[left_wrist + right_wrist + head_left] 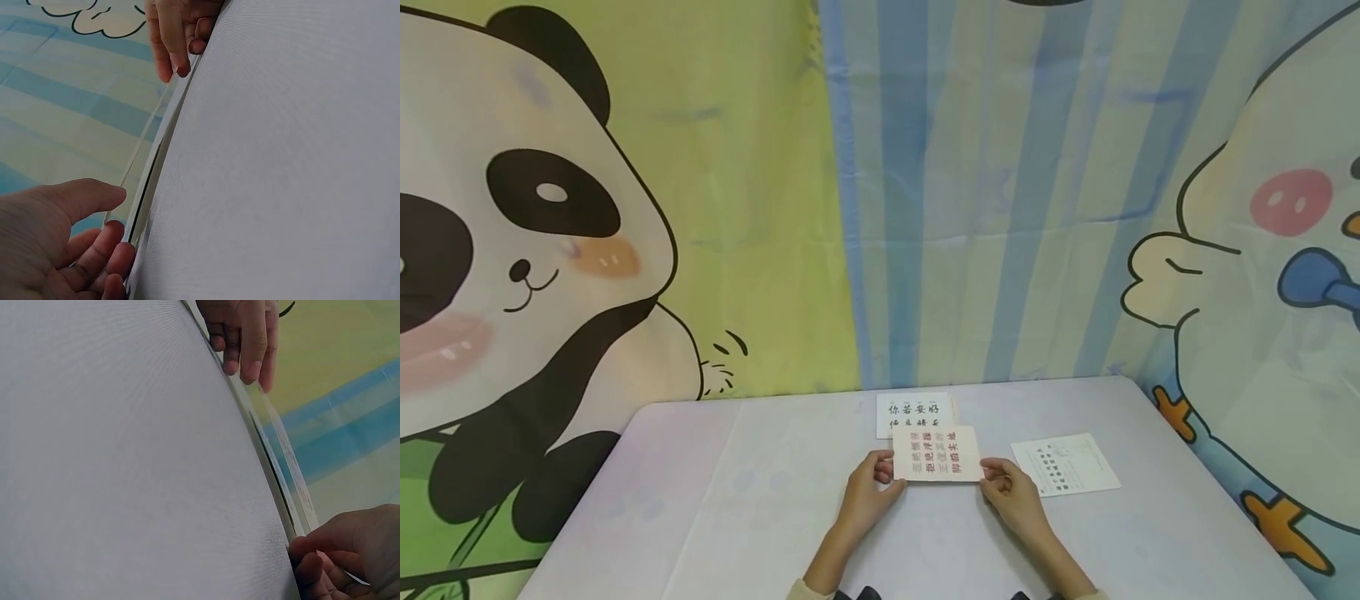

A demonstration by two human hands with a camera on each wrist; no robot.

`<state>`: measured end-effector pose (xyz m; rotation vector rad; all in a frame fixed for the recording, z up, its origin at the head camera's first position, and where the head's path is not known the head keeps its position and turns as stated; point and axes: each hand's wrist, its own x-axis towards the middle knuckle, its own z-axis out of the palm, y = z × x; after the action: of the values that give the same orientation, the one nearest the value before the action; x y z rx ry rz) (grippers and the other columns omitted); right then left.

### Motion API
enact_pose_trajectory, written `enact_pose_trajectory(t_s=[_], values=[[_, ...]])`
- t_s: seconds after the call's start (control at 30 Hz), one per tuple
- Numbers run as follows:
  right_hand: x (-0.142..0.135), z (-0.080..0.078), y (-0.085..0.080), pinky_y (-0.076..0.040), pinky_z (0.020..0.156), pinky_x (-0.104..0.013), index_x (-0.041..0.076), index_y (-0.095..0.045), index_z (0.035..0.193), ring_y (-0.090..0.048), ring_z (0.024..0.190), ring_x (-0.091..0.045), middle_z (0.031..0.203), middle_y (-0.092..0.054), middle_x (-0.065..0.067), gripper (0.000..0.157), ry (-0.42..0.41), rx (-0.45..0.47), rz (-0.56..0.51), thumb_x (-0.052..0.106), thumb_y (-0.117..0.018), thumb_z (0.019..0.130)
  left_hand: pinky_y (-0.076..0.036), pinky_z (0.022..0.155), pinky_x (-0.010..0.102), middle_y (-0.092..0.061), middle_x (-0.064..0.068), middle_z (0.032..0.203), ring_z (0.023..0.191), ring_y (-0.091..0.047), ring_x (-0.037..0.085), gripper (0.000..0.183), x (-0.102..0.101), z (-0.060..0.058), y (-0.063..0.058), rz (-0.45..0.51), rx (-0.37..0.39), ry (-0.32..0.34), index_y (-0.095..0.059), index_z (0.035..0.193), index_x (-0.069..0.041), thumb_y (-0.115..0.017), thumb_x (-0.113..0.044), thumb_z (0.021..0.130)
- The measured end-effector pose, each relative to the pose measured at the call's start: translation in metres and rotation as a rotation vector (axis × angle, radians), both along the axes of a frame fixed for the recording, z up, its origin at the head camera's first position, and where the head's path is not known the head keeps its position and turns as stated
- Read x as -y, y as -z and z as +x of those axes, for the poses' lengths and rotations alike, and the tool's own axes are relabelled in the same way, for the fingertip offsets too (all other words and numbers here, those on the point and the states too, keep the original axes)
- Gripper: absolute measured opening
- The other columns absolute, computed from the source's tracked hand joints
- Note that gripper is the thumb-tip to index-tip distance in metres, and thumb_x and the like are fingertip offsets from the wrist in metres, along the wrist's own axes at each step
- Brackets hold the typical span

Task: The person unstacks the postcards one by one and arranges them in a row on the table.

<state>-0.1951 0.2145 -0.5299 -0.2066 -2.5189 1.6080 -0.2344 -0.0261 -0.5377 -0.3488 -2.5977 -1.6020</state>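
A pale card [937, 454] printed with red Chinese characters is held up, tilted, between both hands above the table. My left hand [868, 492] pinches its left edge between thumb and fingers. Opposite it, my right hand [1015, 492] pinches the right edge. From the left wrist the card appears nearly edge-on as a thin strip, with the left thumb [103, 197] at its near end. Seen from the right wrist, it is also a narrow strip [290, 456] running between the two hands. Behind the held card lies a white card [917, 408] with large black characters, its lower part overlapped.
Another white card [1063, 467] with smaller black characters lies on the table just right of my right hand. The table [760, 500] has a pale cover. Behind it hangs a curtain [775, 208] printed with a panda, stripes and a white bird.
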Motion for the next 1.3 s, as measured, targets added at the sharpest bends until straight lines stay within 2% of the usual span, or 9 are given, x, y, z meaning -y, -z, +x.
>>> enact_pose_trajectory(t_s=[0.17, 0.33, 0.53, 0.73, 1.03, 1.13, 1.3], values=[[-0.002, 0.006, -0.001, -0.048, 0.054, -0.021, -0.006, -0.059, 0.119, -0.057, 0.063, -0.012, 0.098, -0.06, -0.012, 0.034, -0.007, 0.001, -0.003, -0.006, -0.063, 0.085, -0.047, 0.072, 0.022, -0.056, -0.001, 0.086, 0.08, -0.053, 0.012, 0.044, -0.001, 0.002, 0.0, -0.004, 0.015, 0.007, -0.06, 0.116, 0.002, -0.079, -0.008, 0.077], [-0.004, 0.009, -0.002, -0.049, 0.054, -0.022, -0.005, -0.059, 0.119, -0.058, 0.063, -0.012, 0.099, -0.06, -0.012, 0.034, 0.007, 0.009, -0.01, -0.007, -0.063, 0.086, -0.048, 0.074, 0.024, -0.059, -0.002, 0.087, 0.081, -0.054, 0.012, 0.044, -0.001, 0.003, -0.001, -0.023, -0.007, 0.009, -0.061, 0.112, 0.0, -0.082, -0.014, 0.075], [-0.006, 0.013, -0.002, -0.049, 0.052, -0.022, -0.006, -0.06, 0.118, -0.058, 0.062, -0.012, 0.096, -0.06, -0.011, 0.033, 0.015, 0.005, -0.027, -0.005, -0.066, 0.085, -0.047, 0.075, 0.025, -0.06, -0.003, 0.086, 0.081, -0.053, 0.012, 0.043, -0.002, 0.006, -0.005, -0.047, -0.007, 0.022, -0.062, 0.111, 0.001, -0.082, -0.013, 0.075], [-0.009, 0.017, -0.002, -0.049, 0.052, -0.021, -0.006, -0.061, 0.116, -0.058, 0.063, -0.01, 0.092, -0.059, -0.009, 0.033, 0.033, 0.005, 0.003, -0.003, -0.069, 0.084, -0.046, 0.073, 0.024, -0.061, -0.003, 0.086, 0.081, -0.054, 0.013, 0.043, -0.005, 0.011, -0.008, -0.066, 0.005, 0.037, -0.062, 0.111, 0.0, -0.082, -0.011, 0.074], [-0.015, 0.024, -0.004, -0.049, 0.053, -0.021, -0.006, -0.061, 0.116, -0.057, 0.063, -0.008, 0.092, -0.059, -0.009, 0.033, 0.038, -0.002, 0.039, -0.002, -0.069, 0.084, -0.048, 0.073, 0.025, -0.063, -0.007, 0.086, 0.08, -0.055, 0.01, 0.042, -0.009, 0.014, -0.006, -0.083, 0.021, 0.036, -0.064, 0.109, -0.004, -0.082, -0.016, 0.073], [-0.017, 0.026, -0.004, -0.05, 0.053, -0.021, -0.006, -0.062, 0.116, -0.057, 0.063, -0.008, 0.092, -0.059, -0.009, 0.032, 0.039, -0.005, 0.039, -0.002, -0.069, 0.084, -0.042, 0.081, 0.032, -0.063, -0.008, 0.085, 0.08, -0.056, 0.009, 0.042, -0.01, 0.014, -0.006, -0.102, 0.023, 0.04, -0.064, 0.11, -0.005, -0.082, -0.019, 0.074], [-0.021, 0.029, -0.003, -0.049, 0.052, -0.021, -0.005, -0.061, 0.116, -0.056, 0.06, -0.008, 0.093, -0.059, -0.008, 0.033, 0.04, -0.002, 0.057, -0.003, -0.068, 0.084, -0.033, 0.084, 0.04, -0.063, -0.008, 0.084, 0.079, -0.055, 0.009, 0.041, -0.011, 0.016, -0.008, -0.11, 0.024, 0.065, -0.065, 0.11, -0.006, -0.082, -0.02, 0.075]])
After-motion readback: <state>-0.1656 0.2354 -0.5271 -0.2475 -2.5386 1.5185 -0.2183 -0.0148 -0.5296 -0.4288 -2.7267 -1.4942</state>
